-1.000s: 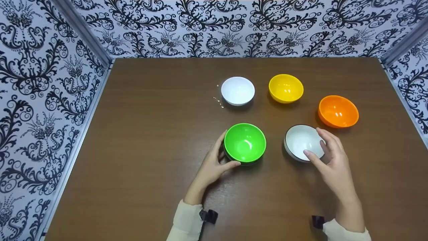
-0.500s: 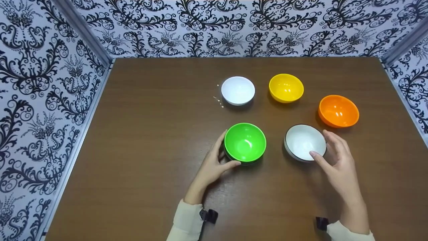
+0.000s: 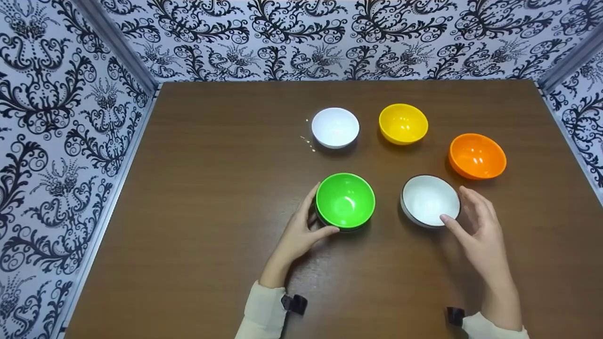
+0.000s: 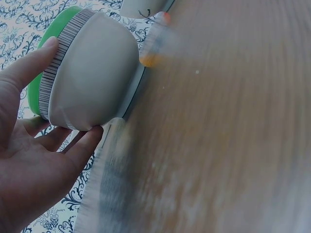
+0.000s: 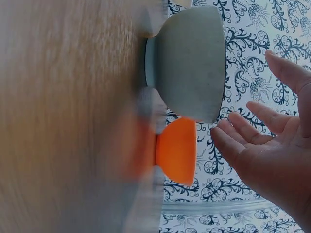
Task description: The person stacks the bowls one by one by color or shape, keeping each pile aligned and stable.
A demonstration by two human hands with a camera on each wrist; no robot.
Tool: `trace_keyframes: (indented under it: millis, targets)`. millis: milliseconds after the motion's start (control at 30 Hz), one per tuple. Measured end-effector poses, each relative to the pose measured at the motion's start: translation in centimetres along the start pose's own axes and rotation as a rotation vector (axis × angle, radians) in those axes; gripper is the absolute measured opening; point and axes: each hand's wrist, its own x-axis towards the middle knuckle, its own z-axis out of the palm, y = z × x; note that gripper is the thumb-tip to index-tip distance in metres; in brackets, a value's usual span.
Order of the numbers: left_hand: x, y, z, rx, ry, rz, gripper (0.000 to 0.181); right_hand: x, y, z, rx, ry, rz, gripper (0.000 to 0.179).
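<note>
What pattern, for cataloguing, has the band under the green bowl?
The band has dark stripes, clearest from the left wrist.

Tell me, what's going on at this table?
A person's left hand steadies a stack, with a green bowl nested on top and a pale bowl below, standing on the table. The open right hand is beside a dark-rimmed bowl, not gripping it. Farther back, a white bowl, a yellow bowl and an orange bowl stand apart.

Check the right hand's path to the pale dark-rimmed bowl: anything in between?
Nothing visible. In the right wrist view, no object fills the small gap between the right hand and the pale bowl. The orange bowl sits farther from the person, outside that gap.
</note>
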Motion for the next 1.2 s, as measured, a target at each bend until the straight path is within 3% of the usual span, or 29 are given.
trace_keyframes:
  millis: [567, 1200]
  targets:
    - [0.0, -0.1, 0.0, 0.0, 0.002, -0.008, 0.102, -0.4, 1.0, -0.3, -0.043, -0.018, 0.053, 0.069]
    - [0.0, -0.1, 0.0, -0.044, -0.011, 0.0, 0.102, -0.7, 1.8, -0.4, -0.018, -0.066, 0.128, 0.075]
